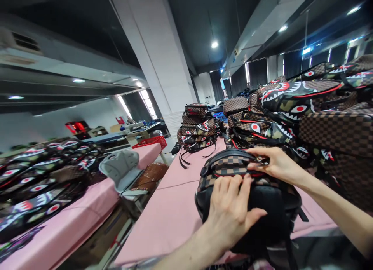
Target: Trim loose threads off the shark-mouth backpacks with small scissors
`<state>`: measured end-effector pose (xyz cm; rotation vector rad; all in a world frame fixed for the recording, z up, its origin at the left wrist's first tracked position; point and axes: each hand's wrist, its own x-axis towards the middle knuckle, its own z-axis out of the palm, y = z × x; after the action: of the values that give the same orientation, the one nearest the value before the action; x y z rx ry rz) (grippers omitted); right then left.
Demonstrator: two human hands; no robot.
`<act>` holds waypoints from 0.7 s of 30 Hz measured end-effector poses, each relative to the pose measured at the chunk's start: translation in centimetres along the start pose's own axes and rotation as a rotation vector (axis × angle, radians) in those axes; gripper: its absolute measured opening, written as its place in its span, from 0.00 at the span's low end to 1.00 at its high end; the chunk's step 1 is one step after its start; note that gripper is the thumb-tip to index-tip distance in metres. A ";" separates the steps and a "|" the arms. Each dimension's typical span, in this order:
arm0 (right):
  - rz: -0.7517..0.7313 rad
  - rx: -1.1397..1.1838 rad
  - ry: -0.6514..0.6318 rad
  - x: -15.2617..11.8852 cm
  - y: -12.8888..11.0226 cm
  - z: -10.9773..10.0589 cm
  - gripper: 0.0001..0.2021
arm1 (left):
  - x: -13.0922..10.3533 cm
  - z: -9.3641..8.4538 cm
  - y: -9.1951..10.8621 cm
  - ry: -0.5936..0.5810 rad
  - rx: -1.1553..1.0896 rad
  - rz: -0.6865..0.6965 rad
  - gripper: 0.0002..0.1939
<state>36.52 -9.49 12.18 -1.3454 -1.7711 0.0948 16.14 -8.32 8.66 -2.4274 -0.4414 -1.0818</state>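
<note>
A backpack (271, 208) with a black back panel and a brown checkered top lies on the pink table in front of me. Its black carry handle (233, 154) arches over the far side, beside a red-edged seam. My left hand (230, 208) rests on the near side, fingers curled over the top edge and thumb held apart; its fingertips are partly hidden. At the top right, my right hand (269, 161) has fingers and thumb closed on the bag near the handle's end. Whether a zip pull is between them is too small to tell.
Checkered backpacks with shark-mouth prints (279, 126) are piled high at the right. A smaller stack (196, 130) stands farther along the pink table (163, 215). Across the aisle are a grey chair (122, 169), a red crate (150, 142) and another table heaped with bags (43, 180).
</note>
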 end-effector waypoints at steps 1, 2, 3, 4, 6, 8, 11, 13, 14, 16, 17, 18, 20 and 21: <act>0.030 0.009 -0.005 -0.1 -0.1 0.2 0.21 | -0.1 0.0 0.2 0.009 -0.010 -0.007 0.31; 0.065 0.020 0.021 -0.4 -0.2 0.3 0.21 | -0.3 0.1 0.3 0.023 -0.017 -0.010 0.30; 0.105 0.033 0.060 -0.8 -0.4 0.3 0.21 | -0.6 0.4 0.5 0.040 -0.021 -0.013 0.29; 0.149 0.048 0.097 -1.2 -0.5 0.2 0.21 | -0.8 0.6 0.6 0.063 -0.026 -0.016 0.29; 0.225 0.078 0.139 -1.9 -0.8 0.0 0.20 | -1.3 1.2 0.9 0.123 -0.031 -0.027 0.30; 0.255 0.102 0.153 -2.2 -1.1 -0.2 0.18 | -1.6 1.8 1.1 0.177 -0.032 -0.041 0.32; 0.255 0.106 0.177 -2.3 -1.3 -0.4 0.18 | -1.9 2.2 1.3 0.212 -0.008 -0.042 0.33; 0.274 0.086 0.213 -2.2 -1.4 -0.3 0.18 | -2.0 2.3 1.2 0.195 0.016 -0.031 0.35; 0.285 0.074 0.232 -2.2 -1.3 -0.2 0.18 | -2.0 2.3 1.1 0.183 0.027 -0.029 0.35; 0.282 0.040 0.259 -2.3 -1.3 -0.1 0.18 | -1.8 2.4 0.7 0.148 0.033 -0.047 0.39; 0.262 0.019 0.262 -2.3 -1.3 -0.1 0.17 | -1.6 2.3 0.4 0.132 0.025 -0.065 0.41; 0.231 -0.004 0.265 -2.4 -1.3 -0.1 0.17 | -1.3 2.2 0.1 0.114 0.007 -0.083 0.44; 0.170 -0.033 0.251 -2.4 -1.5 -0.2 0.16 | -0.5 1.8 -0.6 0.055 -0.055 -0.104 0.51; 0.148 -0.033 0.238 -2.4 -1.6 -0.3 0.15 | -0.1 1.5 -0.9 0.022 -0.089 -0.103 0.53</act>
<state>35.57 -12.22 11.86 -1.4476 -1.4803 -0.0129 16.60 -6.76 7.95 -2.4905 -0.5262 -1.1938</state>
